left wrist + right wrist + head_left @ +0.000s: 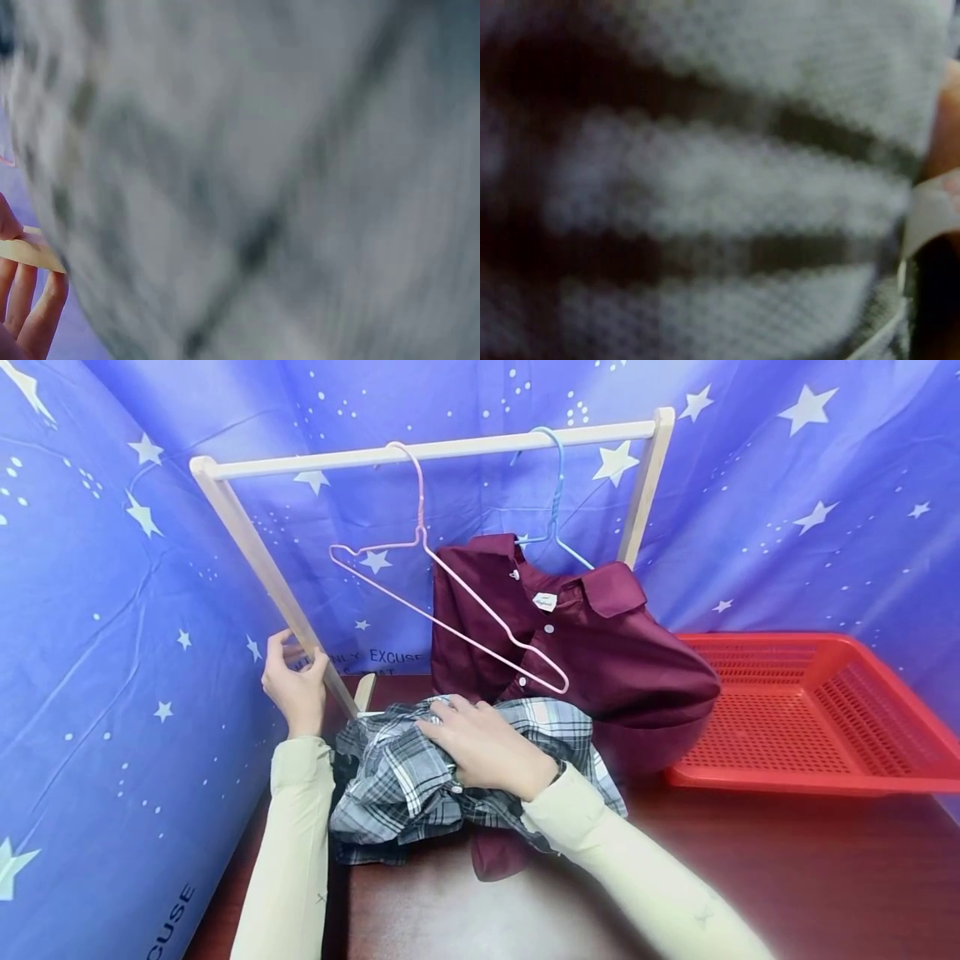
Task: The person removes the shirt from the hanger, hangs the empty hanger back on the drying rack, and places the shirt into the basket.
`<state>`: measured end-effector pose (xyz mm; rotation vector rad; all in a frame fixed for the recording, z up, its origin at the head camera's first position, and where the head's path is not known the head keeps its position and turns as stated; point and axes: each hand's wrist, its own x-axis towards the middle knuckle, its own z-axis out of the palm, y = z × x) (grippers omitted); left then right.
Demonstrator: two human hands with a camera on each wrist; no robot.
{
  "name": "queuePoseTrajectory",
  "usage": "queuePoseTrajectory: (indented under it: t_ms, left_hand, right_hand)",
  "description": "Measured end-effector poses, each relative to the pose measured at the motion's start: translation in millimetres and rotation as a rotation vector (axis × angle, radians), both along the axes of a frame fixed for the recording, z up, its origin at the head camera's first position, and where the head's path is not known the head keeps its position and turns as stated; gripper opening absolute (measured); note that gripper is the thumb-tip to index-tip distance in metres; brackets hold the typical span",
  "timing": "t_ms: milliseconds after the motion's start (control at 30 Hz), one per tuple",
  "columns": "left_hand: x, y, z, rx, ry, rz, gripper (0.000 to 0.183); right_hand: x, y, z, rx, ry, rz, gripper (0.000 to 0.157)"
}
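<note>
Left hand (pixel 296 687) grips the wooden rack's slanted leg (pixel 279 585); right hand (pixel 487 745) clutches the crumpled plaid shirt (pixel 405 785) on the near table (pixel 787 877). Behind hang a pink hanger (pixel 450 602) and a maroon shirt (pixel 600 652); a red basket (pixel 825 710) sits right.

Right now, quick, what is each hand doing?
Left hand: grips the wooden rack post.
Right hand: rests on the plaid shirt, fingers curled into the cloth.
</note>
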<state>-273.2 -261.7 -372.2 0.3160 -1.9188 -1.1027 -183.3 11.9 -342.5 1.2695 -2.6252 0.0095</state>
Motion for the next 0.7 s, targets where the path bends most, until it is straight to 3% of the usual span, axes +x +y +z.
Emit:
queuePoseTrajectory:
  t_ms: [433,700]
  left_hand:
    - [-0.8,0.1,-0.5,0.020,0.009,0.004,0.036]
    - [-3.1,0.0,-2.5,0.009,0.023,0.005,0.036]
  right_hand:
    - [14.0,29.9,-0.2,-0.080,0.092,0.014,0.079]
    - [21.4,50.2,0.3,-0.085,0.102,0.001,0.080]
